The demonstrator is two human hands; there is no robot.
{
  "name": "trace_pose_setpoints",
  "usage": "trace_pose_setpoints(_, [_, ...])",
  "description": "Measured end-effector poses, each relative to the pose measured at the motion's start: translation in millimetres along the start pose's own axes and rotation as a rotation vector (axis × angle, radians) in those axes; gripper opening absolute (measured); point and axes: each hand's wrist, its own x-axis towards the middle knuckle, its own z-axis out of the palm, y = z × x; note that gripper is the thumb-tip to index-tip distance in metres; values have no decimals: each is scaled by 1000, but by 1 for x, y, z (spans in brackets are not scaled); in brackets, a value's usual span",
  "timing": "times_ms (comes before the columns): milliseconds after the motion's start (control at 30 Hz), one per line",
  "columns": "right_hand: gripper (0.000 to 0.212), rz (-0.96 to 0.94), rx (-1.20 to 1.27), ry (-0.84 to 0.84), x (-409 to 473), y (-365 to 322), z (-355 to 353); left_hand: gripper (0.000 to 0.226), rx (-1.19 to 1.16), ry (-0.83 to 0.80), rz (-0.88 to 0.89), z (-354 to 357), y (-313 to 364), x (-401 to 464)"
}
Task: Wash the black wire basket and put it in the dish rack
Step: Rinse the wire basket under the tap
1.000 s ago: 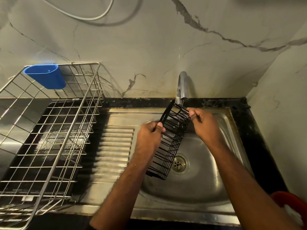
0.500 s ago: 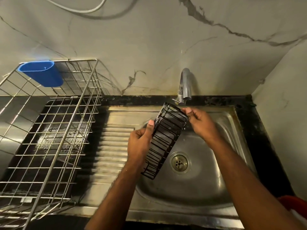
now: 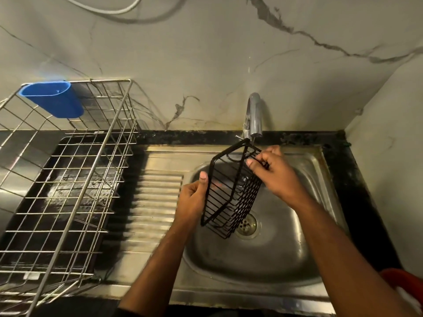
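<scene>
The black wire basket [image 3: 231, 191] hangs tilted over the steel sink bowl [image 3: 263, 255], its open side turned toward me and its top end just under the tap [image 3: 254, 115]. My left hand [image 3: 192, 197] grips its left rim, thumb up along the wire. My right hand [image 3: 272, 172] pinches the wires at its upper right end. The steel wire dish rack [image 3: 66, 170] stands to the left on a dark tray, nothing in it.
A blue plastic cup holder [image 3: 52, 99] hangs on the rack's back left corner. The ribbed drainboard [image 3: 155, 202] lies between rack and bowl. The drain [image 3: 248, 225] shows below the basket. A red object [image 3: 402, 284] sits at the lower right edge. Marble wall behind.
The basket has been turned in my hands so that its open side now faces me. My left hand shifted along the rim; both hands stay over the bowl.
</scene>
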Motion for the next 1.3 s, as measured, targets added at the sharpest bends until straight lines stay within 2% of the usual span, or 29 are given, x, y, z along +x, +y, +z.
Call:
trace_pose_setpoints(100, [27, -46, -154, -10, -6, -1, 2, 62, -84, -5, 6, 16, 9, 1])
trace_pose_setpoints(233, [27, -120, -210, -22, -13, -6, -1, 56, -168, 7, -6, 26, 31, 7])
trace_pose_setpoints(300, [27, -173, -217, -66, -15, -6, -2, 55, -143, -30, -18, 25, 39, 12])
trace_pose_setpoints(400, [28, -204, -217, -98, -16, -2, -3, 39, -58, -82, -56, 34, 45, 14])
trace_pose_setpoints(467, [26, -194, -202, -86, -18, 1, -2, 32, -55, -94, -57, 40, 43, 13])
trace_pose_setpoints(633, [26, -183, -105, -25, -20, 4, -3, 30, -83, -67, -104, 42, 46, 7])
trace_pose_setpoints(767, [33, -198, -115, 123, -18, -11, -6, 32, -115, -36, -129, 45, 46, 4])
trace_pose_setpoints(833, [47, -226, -209, 22, -18, -23, -2, 33, -117, -22, -140, 45, 45, 5])
trace_pose_setpoints(933, [63, -386, -595, -301, -23, -31, 17, 33, -130, -10, -129, 41, 47, 6])
trace_pose_setpoints(967, [63, -412, -674, -356, -22, -30, 20, 33, -141, -3, -129, 41, 48, 6])
trace_pose_setpoints(1033, [60, -357, -692, -369, -8, -24, 15, 34, -167, 20, -140, 40, 48, 4])
trace_pose_setpoints(1167, [63, -34, -608, -274, 27, -14, -6, 35, -209, 34, -130, 42, 44, -1])
trace_pose_setpoints(1200, [65, -71, -647, -289, 24, -19, -1, 34, -236, 34, -125, 42, 43, -2])
trace_pose_setpoints(1300, [62, -413, -778, -391, -8, -42, 29, 31, -368, 40, -109, 39, 42, 3])
